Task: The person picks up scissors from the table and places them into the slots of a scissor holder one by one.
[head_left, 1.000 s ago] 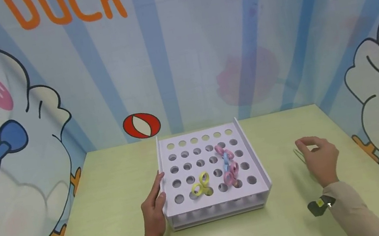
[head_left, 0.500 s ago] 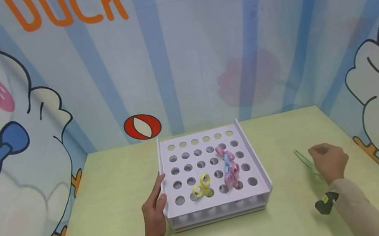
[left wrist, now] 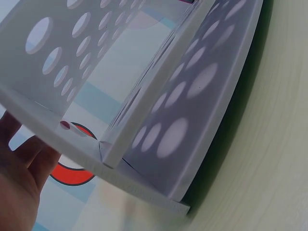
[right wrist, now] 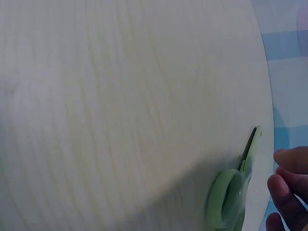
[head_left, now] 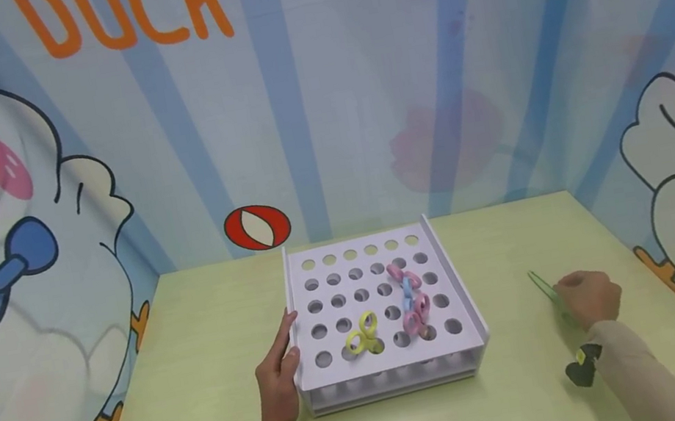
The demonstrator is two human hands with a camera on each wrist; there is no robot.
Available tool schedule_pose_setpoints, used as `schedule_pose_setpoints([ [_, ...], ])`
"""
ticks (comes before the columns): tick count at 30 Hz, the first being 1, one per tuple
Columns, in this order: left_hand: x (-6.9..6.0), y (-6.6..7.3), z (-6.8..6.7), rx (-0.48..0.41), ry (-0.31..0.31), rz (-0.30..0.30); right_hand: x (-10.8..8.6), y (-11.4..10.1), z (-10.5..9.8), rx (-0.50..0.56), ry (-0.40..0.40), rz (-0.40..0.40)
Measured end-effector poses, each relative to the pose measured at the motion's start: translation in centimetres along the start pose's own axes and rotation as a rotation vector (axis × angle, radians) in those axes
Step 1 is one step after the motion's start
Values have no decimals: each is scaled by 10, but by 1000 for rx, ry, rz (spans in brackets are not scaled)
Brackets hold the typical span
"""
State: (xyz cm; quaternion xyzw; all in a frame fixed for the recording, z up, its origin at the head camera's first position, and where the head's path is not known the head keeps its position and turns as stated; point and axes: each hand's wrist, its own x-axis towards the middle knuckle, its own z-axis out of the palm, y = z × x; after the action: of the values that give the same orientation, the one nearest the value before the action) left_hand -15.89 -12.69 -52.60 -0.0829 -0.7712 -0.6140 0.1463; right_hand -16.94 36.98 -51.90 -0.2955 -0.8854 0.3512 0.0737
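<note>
Upright in the middle of the table is a white rack (head_left: 333,351) with rows of round holes. Yellow (head_left: 369,343), pink (head_left: 421,307) and blue (head_left: 406,290) looped handles stick up from it. My left hand (head_left: 277,397) touches the rack's left side panel with extended fingers; in the left wrist view, the fingers of this hand (left wrist: 21,185) lie against the panel (left wrist: 139,189). Green scissors (head_left: 546,287) lie on the table at right, partly covered by my right hand (head_left: 589,297). The right wrist view shows that hand (right wrist: 291,185) loosely bent beside the scissors (right wrist: 218,199), a gap between them.
The pale table (head_left: 200,352) extends on both sides of the rack. Behind it hangs a blue-striped cloth backdrop (head_left: 344,90) with printed ducks at left and right.
My right hand has moved right and slightly toward the near edge, uncovering more of the green scissors. My left hand stays at the rack's side. The view has shifted slightly.
</note>
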Motion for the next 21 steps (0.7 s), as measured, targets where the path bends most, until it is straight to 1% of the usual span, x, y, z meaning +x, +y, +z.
schedule_pose_setpoints([
  [5,-1,-1,1,-10,9,10,3,6,1,-54,-57,7],
  [9,-1,-3,2,-17,7,17,4,14,3,-108,-64,2],
  [16,-2,0,1,-4,8,8,5,23,5,-87,-94,24],
  [21,-2,1,0,1,10,14,7,25,6,-109,-77,5],
])
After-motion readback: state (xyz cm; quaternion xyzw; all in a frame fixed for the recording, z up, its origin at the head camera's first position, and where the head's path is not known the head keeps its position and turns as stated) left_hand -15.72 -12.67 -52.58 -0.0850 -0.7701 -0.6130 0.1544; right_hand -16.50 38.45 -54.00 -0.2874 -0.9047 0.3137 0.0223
